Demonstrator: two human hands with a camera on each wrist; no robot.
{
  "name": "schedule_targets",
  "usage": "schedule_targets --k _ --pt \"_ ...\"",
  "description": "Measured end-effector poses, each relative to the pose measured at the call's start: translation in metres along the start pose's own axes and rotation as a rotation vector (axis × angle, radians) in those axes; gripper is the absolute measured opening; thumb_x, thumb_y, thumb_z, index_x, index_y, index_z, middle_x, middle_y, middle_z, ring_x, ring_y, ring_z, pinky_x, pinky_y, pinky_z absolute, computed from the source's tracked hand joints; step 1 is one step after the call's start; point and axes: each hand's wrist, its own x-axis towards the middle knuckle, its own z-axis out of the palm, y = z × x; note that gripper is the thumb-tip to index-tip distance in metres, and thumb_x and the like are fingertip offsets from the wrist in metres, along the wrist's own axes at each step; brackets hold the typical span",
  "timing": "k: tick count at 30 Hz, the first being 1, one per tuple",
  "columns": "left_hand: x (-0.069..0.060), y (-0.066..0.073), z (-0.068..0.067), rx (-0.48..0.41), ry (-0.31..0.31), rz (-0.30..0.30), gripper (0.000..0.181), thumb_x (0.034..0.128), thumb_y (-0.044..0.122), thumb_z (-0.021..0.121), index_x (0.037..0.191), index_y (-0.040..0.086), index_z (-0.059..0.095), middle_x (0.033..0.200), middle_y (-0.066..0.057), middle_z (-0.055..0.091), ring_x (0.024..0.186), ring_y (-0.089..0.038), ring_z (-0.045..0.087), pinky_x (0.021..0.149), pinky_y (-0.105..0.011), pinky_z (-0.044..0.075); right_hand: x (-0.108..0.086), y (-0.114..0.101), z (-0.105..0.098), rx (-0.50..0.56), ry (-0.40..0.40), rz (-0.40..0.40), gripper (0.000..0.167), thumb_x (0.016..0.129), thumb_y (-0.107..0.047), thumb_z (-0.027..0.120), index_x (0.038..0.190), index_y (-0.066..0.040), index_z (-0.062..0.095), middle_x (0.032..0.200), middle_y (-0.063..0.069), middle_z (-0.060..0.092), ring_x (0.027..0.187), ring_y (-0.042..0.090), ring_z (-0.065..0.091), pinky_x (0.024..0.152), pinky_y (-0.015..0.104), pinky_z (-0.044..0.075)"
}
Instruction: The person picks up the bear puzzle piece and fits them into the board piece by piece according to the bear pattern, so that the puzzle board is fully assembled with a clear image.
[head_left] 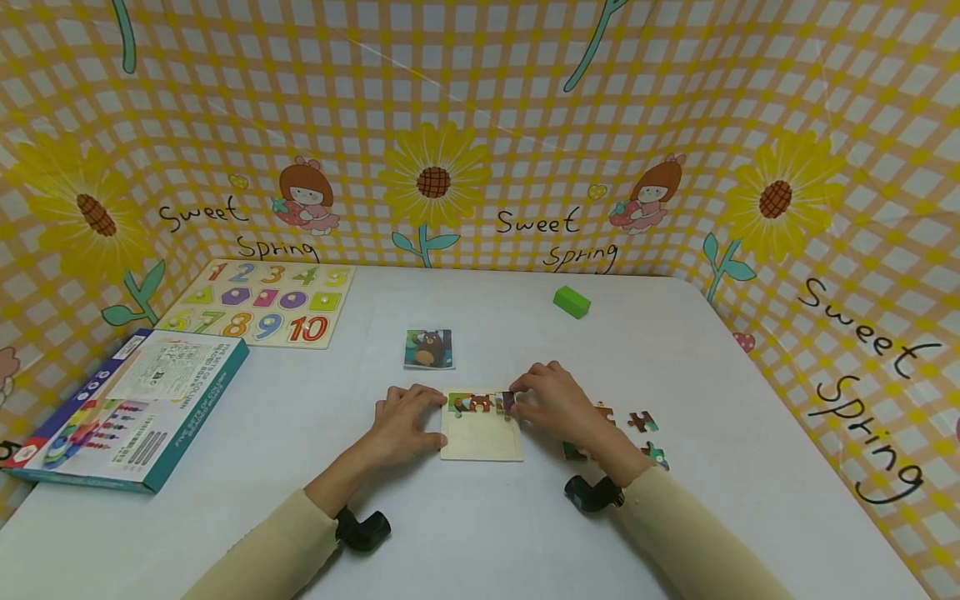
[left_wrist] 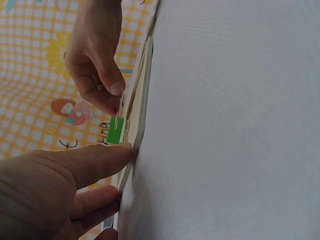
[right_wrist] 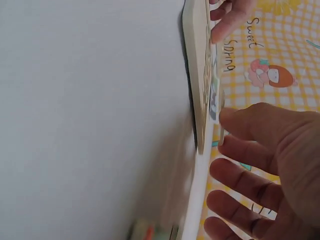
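Note:
A square wooden puzzle board (head_left: 480,437) lies in front of me with joined puzzle pieces (head_left: 471,403) along its far side, part of them showing a brown bear. My left hand (head_left: 401,423) rests at the board's left edge, its straight thumb and fingertips touching the rim; the left wrist view shows that thumb on the edge (left_wrist: 131,150). Between thumb and forefinger, my right hand (head_left: 558,404) pinches a dark puzzle piece (head_left: 506,403) over the far right corner. In the right wrist view this thin piece (right_wrist: 222,136) is edge-on, above the board.
Loose puzzle pieces (head_left: 642,421) lie right of the board, some partly hidden by my right forearm. Beyond the board is a bear picture card (head_left: 428,348). A green block (head_left: 572,302) sits far right; a number board (head_left: 262,304) and a flat box (head_left: 131,408) lie left.

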Motion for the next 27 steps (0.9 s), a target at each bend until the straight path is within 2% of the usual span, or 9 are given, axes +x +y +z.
schedule_targets --k 9,27 --pt "-0.0007 0.0004 -0.0001 0.003 0.005 0.002 0.048 0.0742 0.019 0.076 0.119 0.011 0.061 0.128 -0.004 0.055 0.109 -0.027 0.038 0.091 -0.047 0.025 0.0060 -0.0051 0.0041 -0.068 -0.016 0.004 0.024 0.078 -0.023 0.073 0.099 -0.012 0.072 0.097 0.004 0.065 0.092 0.023 0.051 0.080 0.040 0.043" --pt "-0.0014 0.0000 -0.0004 0.000 0.004 0.015 0.048 0.0745 0.019 0.076 0.119 0.010 0.060 0.128 -0.004 0.055 0.110 -0.028 0.038 0.091 -0.047 0.025 0.0082 -0.0065 0.0091 -0.121 -0.002 -0.015 0.024 0.077 -0.028 0.075 0.096 -0.014 0.073 0.095 0.002 0.065 0.088 0.020 0.050 0.077 0.037 0.042"
